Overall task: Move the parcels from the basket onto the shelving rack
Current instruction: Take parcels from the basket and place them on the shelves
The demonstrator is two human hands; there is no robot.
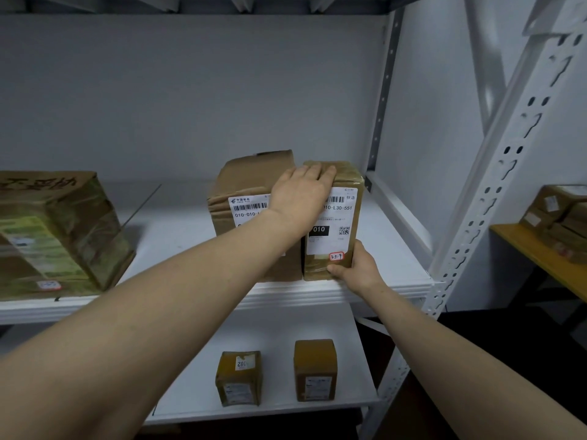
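A brown taped parcel with a white label and a red-edged "32-9" sticker stands upright near the right end of the white rack shelf. My left hand lies over its top front edge, fingers straight across the top. My right hand grips its lower right corner, thumb on the front face. Touching it on the left stands a larger brown parcel with a barcode label. No basket is in view.
A big green-taped box sits at the shelf's left. On the lower shelf stand two small brown parcels. The rack's perforated upright rises on the right. More parcels lie on a yellow table beyond.
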